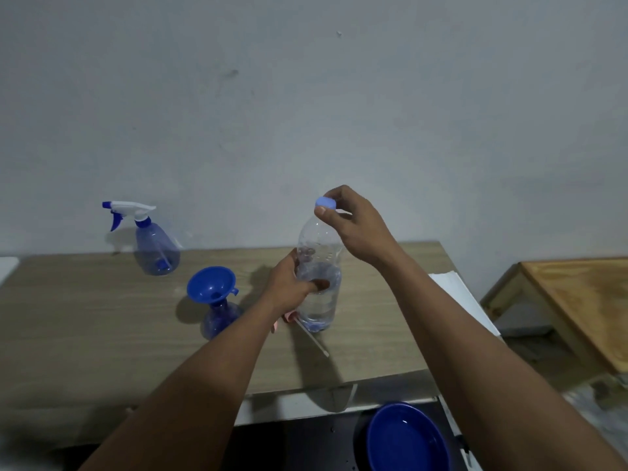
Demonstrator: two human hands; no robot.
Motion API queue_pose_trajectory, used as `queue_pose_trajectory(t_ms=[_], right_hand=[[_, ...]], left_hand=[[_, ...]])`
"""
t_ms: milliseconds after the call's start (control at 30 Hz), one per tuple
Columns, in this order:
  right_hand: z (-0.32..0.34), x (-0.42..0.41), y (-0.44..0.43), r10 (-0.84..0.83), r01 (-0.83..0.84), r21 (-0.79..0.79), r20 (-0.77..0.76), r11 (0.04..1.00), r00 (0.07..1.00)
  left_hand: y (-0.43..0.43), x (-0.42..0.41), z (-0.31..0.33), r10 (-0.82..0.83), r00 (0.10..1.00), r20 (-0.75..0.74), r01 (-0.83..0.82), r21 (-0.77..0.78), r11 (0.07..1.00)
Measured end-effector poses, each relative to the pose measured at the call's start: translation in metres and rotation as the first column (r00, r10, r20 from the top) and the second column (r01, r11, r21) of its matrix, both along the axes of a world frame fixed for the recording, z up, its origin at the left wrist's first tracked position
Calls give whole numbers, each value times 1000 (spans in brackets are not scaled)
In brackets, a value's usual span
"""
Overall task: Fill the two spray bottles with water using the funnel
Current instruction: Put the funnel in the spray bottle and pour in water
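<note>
From the head camera, my main worry is a spill at the neck. The water bottle (317,283) is thin and clear, and the left hand (289,287) wraps its middle. A hard squeeze as the cap (325,202) comes free could push water out over the table (102,317).

The second risk is the funnel (211,283), which sits in the mouth of the open spray bottle (217,321), left of the left fingers. It looks top-heavy, so a fast pour or a knock could tip both. A loose sprayer tube (312,339) lies just under the left fingers and could be swept aside.

The left fingers curl round the bottle's body, with the thumb across the front. The right hand (353,226) comes from above, thumb and fingertips pinching the cap. I cannot tell whether it is on the threads. The capped spray bottle (156,246) stands well to the left of both hands.
</note>
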State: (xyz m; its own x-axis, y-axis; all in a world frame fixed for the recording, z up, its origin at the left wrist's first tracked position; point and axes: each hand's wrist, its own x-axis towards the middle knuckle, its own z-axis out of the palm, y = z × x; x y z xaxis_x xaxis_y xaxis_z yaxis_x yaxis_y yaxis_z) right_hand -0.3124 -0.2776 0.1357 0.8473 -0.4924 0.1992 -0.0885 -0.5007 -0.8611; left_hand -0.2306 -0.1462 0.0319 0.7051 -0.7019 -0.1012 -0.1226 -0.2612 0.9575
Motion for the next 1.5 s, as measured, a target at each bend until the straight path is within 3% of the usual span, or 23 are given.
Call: queue_pose_trajectory(t_ms=[100, 267, 467, 600, 800, 967, 1167, 1333, 1500], right_hand=[[6, -4, -6, 87, -86, 84, -12, 993, 996], [1, 1, -3, -62, 62, 17, -2, 998, 998], [12, -4, -8, 62, -61, 28, -48, 998, 997], [5, 1, -1, -61, 61, -25, -15, 998, 998], [16, -4, -7, 105, -102, 45, -78, 994, 991], [12, 0, -2, -40, 40, 29, -18, 999, 999], [20, -4, -4, -14, 7, -111, -67, 994, 998], [14, -4, -7, -2, 2, -129, 0, 992, 1000], [-19, -23, -14, -184, 191, -52, 119, 980, 976]], left_hand=[[-1, 0, -3, 12, 1000, -1, -12, -12, 1000], [-2, 1, -7, 10, 1000, -9, -10, -37, 999], [-2, 0, -10, 17, 1000, -2, -17, -34, 999], [-3, 0, -9, 18, 1000, 5, -18, -41, 999], [-1, 0, -13, 23, 1000, 7, -23, -33, 999], [-3, 1, -14, 26, 1000, 8, -26, -46, 999], [-4, 2, -16, 35, 999, 26, -34, -34, 999], [-4, 0, -15, 28, 1000, -5, -29, -59, 998], [-5, -1, -22, 83, 996, 19, -81, -85, 993]])
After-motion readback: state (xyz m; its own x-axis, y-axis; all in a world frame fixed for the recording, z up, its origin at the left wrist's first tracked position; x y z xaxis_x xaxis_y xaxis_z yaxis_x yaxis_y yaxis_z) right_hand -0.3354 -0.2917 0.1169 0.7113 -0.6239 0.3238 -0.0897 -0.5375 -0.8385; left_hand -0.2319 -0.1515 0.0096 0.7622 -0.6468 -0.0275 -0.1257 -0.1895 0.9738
